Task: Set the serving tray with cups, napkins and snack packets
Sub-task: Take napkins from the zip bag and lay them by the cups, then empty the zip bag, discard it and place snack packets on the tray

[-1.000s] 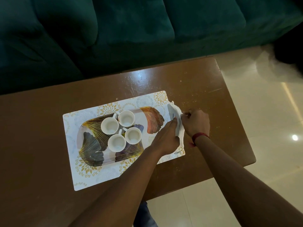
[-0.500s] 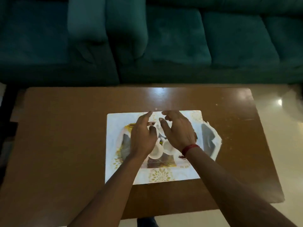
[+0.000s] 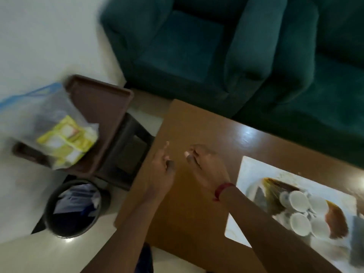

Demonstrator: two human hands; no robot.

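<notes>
The white patterned serving tray (image 3: 256, 170) lies on the brown table at the right, with several white cups (image 3: 299, 200) grouped on it. A grey-white napkin (image 3: 356, 233) shows at the tray's right end, cut by the frame edge. My left hand (image 3: 163, 170) and my right hand (image 3: 204, 166) hover over the table's left end, both empty with fingers apart. Yellow snack packets (image 3: 67, 140) sit inside a clear plastic bag (image 3: 45, 107) on a brown plastic stool at the left, beyond my hands.
The brown stool (image 3: 106, 115) stands left of the wooden table (image 3: 187, 213). A dark bin (image 3: 72, 209) with a bag in it sits on the floor below the stool. Green sofas (image 3: 197, 46) line the far side.
My view has swung left. Both hands left the cups on the tray and moved left over the bare table end. The stool, bag and bin have come into view.
</notes>
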